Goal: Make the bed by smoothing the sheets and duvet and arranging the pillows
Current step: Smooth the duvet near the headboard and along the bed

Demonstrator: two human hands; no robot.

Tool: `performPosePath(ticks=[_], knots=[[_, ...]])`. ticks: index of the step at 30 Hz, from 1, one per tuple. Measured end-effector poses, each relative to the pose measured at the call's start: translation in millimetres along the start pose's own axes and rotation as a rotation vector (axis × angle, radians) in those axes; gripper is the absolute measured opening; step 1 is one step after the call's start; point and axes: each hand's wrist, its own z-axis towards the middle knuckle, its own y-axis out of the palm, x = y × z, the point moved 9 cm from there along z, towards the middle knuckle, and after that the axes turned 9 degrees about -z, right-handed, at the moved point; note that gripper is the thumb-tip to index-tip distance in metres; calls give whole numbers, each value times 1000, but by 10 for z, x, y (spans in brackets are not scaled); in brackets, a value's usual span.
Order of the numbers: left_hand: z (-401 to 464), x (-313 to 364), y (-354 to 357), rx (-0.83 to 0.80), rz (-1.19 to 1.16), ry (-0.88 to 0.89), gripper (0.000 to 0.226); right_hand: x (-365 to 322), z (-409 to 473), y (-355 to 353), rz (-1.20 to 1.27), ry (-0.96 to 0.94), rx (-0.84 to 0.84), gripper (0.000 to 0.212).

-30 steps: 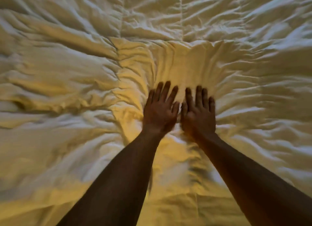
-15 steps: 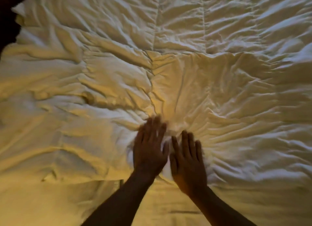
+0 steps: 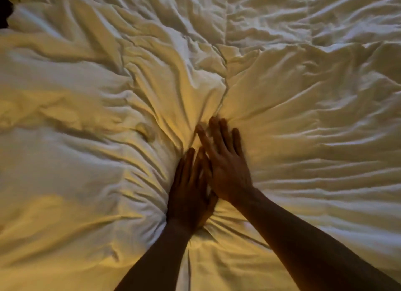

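Head view: hands crossed over since a second ago, when side by side; creases now fan out from them, so smoothing mid-stroke, far from done
Left hand flat, fingers straight, pressing duvet
Right hand flat, overlapping left, pressing too
Neither grips anything
Duvet fills frame, heavily wrinkled; no pillows visible

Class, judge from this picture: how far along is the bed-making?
Done: the duvet is spread across the whole view. In hand: the left hand and right hand press flat on it, fingers straight, the right partly overlapping the left. Left: creases fan out everywhere, and no pillows are in view.
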Motion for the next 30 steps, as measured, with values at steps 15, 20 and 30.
performPosePath(ticks=[15, 20, 30], knots=[[93, -109, 150, -74, -164, -35, 72, 617, 1802, 84, -313, 48, 38, 61], [106, -120, 165, -79, -169, -29, 72, 1108, 1680, -108, -349, 53, 47, 60], [100, -113, 190, -69, -145, -30, 70, 1265, 1079, -352, -322, 183, 37, 60]])
